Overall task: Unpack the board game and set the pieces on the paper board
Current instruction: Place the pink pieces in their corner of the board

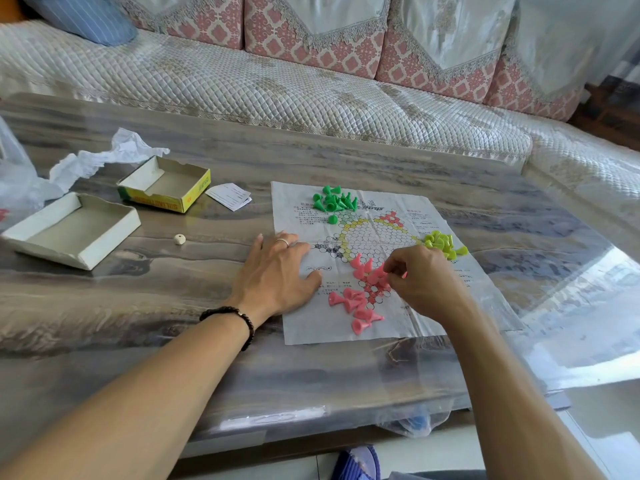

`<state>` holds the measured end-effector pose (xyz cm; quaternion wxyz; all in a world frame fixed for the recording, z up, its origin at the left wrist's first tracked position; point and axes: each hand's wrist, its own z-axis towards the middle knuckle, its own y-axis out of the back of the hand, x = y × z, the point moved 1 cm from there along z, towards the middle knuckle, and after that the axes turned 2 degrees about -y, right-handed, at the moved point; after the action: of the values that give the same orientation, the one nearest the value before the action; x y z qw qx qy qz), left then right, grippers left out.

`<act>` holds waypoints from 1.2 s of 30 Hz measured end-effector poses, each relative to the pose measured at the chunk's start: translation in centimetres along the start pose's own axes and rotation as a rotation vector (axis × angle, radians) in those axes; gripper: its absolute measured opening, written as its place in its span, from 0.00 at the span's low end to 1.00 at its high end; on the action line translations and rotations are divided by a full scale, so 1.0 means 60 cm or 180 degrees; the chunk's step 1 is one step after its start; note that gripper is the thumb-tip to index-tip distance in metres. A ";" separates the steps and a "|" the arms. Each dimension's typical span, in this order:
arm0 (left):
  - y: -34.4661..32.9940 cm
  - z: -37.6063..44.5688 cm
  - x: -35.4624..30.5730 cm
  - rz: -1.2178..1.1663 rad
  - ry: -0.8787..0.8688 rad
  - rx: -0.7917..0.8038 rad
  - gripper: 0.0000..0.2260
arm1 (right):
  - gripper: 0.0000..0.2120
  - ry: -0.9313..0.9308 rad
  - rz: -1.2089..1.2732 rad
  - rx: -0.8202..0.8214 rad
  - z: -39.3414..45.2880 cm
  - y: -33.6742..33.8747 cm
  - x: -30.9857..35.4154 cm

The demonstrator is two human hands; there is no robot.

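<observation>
The paper board (398, 317) lies flat on the table, printed with a ring of circles. My left hand (277, 275) rests flat with straight fingers on its left edge. My right hand (420, 277) has curled fingers and pinches a pink piece among the pink cone pieces (356, 301) scattered over the board's near half. Green cone pieces (334, 200) sit in a heap at the board's far left corner, one apart just below. Yellow-green cone pieces (445, 244) are heaped at the right, just beyond my right hand.
The open yellow game box (166, 185) and its white lid (69, 230) stand at the left of the table. Crumpled white paper (104, 155), a folded leaflet (230, 196) and a small die (179, 239) lie near them. A quilted sofa (277, 81) runs behind the table.
</observation>
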<state>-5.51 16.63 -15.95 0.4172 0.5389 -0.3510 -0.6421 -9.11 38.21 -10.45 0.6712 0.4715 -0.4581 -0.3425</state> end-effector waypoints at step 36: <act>0.003 -0.003 -0.002 -0.0028 -0.0024 0.0002 0.32 | 0.02 -0.0169 -0.0234 -0.0020 -0.027 0.024 -0.023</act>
<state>-5.33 16.67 -15.78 0.4129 0.5381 -0.3504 -0.6458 -8.02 40.43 -9.70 0.6473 0.4767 -0.4570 -0.3807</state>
